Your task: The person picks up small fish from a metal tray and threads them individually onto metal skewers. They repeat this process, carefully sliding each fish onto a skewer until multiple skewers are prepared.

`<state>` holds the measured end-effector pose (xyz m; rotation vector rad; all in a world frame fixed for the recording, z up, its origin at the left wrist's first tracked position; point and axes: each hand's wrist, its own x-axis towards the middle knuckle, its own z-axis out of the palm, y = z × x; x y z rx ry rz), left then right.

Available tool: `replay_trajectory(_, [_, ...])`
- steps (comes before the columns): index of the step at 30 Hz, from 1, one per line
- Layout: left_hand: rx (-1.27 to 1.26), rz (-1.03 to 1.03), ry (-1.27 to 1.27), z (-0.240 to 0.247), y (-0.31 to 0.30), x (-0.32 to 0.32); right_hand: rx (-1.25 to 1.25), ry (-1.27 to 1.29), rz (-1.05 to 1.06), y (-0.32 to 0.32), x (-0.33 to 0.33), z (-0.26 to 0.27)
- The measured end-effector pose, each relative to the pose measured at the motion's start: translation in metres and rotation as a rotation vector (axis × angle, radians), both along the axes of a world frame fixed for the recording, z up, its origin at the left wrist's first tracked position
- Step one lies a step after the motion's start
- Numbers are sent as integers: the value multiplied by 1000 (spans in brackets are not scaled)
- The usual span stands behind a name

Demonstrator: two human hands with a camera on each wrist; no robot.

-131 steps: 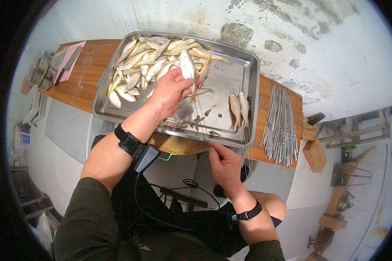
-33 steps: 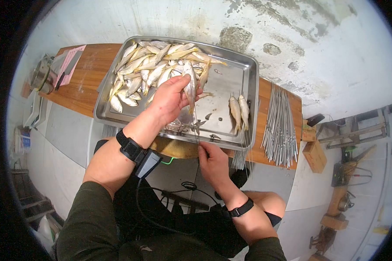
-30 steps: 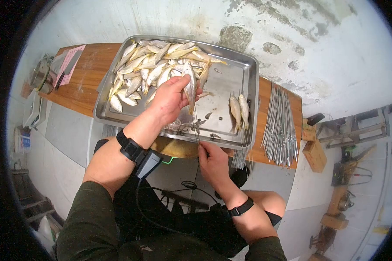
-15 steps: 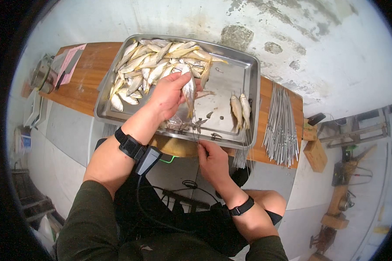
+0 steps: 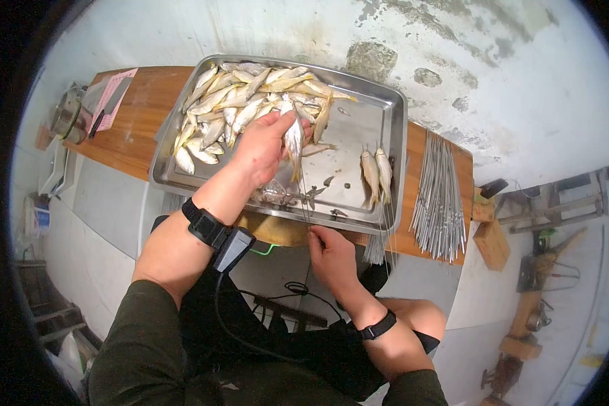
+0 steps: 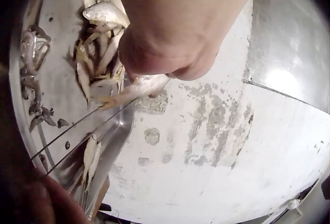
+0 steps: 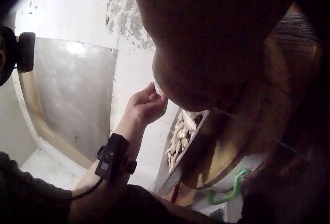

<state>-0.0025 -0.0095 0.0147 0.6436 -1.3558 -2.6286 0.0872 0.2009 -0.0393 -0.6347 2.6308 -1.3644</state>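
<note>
My left hand (image 5: 262,145) holds a small silvery fish (image 5: 293,141) over the steel tray (image 5: 394,125), thumb on its side and tail pointing down toward me. Two thin metal skewers (image 6: 67,133) run from the tail end of this fish to my right hand, as the left wrist view shows. My right hand (image 5: 335,260) pinches their lower ends just in front of the tray's near edge. How far the skewers reach inside the fish is hidden. In the right wrist view, my right hand is a dark shape close to the camera.
A heap of yellow-finned fish (image 5: 240,95) fills the tray's left and back. Two skewered fish (image 5: 370,176) lie at its right, skewers over the rim. Right of the tray lies a bundle of metal skewers (image 5: 440,196). A knife (image 5: 111,101) rests on the wooden table (image 5: 132,145) at left.
Since the oldest frame, my right hand has moved left and slightly toward me, and the skewers stand steeper. The fish has come slightly lower in my left hand. Over the last second both hands barely move.
</note>
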Motion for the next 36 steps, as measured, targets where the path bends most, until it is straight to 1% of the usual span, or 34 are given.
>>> replay_trajectory(6, [30,-19,20,-8,2,-1,-16,-19,-15,0,2,-4])
replay_trajectory(9, [32,-18,12,-10,5,0,-21,-10,-2,-2,-1,2])
replay_trajectory(11, [4,-1,-27,-8,9,2,-27,0,-16,-3,-3,4])
replay_trajectory(15, [17,-18,-29,-10,11,4,-60,-11,-40,-5,-3,3])
replay_trajectory(18, [18,-69,-7,-7,8,3,-67,6,-37,-5,-3,5])
replay_trajectory(20, [39,-113,20,3,2,4,-44,-42,-33,-4,-4,7])
replay_trajectory(23, [14,-148,28,-2,-2,2,-55,-30,-34,-3,-3,6])
replay_trajectory(29, [-7,-62,-20,-7,8,3,-50,-27,-31,-3,-1,1])
replay_trajectory(36, [3,-49,-85,-6,20,9,-59,67,-36,-5,-5,1])
